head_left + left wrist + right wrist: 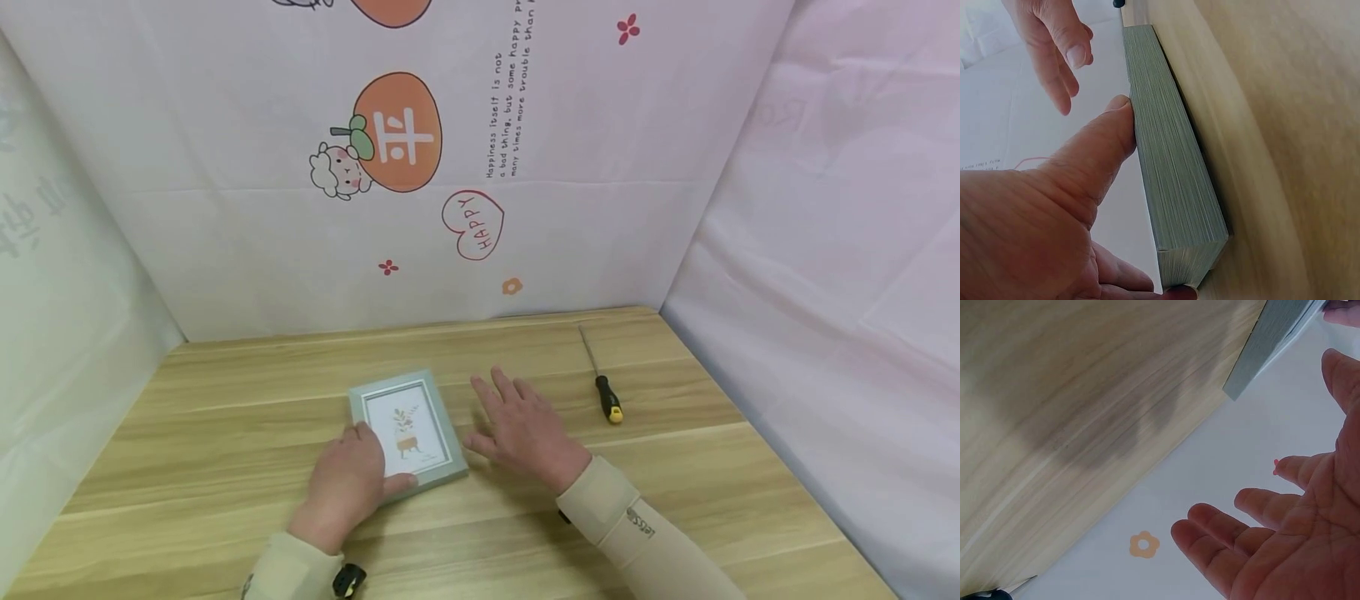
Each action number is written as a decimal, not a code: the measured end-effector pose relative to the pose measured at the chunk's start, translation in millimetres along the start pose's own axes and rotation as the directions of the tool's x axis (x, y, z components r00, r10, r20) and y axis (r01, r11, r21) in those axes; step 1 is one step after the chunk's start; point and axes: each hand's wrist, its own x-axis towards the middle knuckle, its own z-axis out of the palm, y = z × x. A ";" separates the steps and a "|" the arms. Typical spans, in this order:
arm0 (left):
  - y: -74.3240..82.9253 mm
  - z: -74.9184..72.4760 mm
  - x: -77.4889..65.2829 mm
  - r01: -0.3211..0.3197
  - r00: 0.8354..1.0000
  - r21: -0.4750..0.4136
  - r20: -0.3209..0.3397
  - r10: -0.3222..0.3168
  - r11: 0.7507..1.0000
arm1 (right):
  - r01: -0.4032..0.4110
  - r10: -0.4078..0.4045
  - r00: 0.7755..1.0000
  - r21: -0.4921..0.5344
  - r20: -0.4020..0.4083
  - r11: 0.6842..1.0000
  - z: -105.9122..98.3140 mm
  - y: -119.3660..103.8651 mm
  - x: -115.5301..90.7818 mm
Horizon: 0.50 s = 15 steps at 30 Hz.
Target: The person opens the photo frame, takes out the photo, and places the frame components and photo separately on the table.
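By the left hand [348, 475], a pale green picture frame [444, 427] is gripped at its near-left corner, the thumb laid over its near edge. The frame is set face up on the wood-grain table [225, 433]. Just beside it, the right hand [525, 429] is held empty, fingers extended. Farther right, a black-and-yellow screwdriver [608, 397] is laid.

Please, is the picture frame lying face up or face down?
Face up: the head view, looking down, shows the plant print inside the picture frame.

There is passing room between the picture frame [411, 432] and screwdriver [606, 394], partly blocked by the right fingers [488, 399].
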 end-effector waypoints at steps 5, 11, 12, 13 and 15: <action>4.9 0.1 0.3 -0.010 1.000 0.007 0.012 0.010 1.000 | 0.007 -0.007 1.000 0.016 0.001 1.000 -0.1 -2.0 -0.3; 10.4 1.5 0.9 -0.004 0.999 -0.001 0.036 0.004 1.000 | 0.010 -0.011 0.999 0.010 0.039 1.000 -0.2 -4.8 0.0; 11.2 2.0 1.2 -0.003 0.999 -0.002 0.039 0.003 1.000 | 0.010 -0.010 0.999 0.007 0.047 1.000 0.0 -5.1 0.1; 12.2 2.2 1.3 -0.001 0.999 -0.004 0.042 0.001 1.000 | 0.009 -0.009 0.999 0.007 0.052 1.000 0.1 -5.6 0.2; 14.1 2.6 1.5 -0.002 0.999 -0.006 0.041 0.002 1.000 | 0.004 -0.005 0.998 0.011 0.056 1.000 0.5 -6.3 0.3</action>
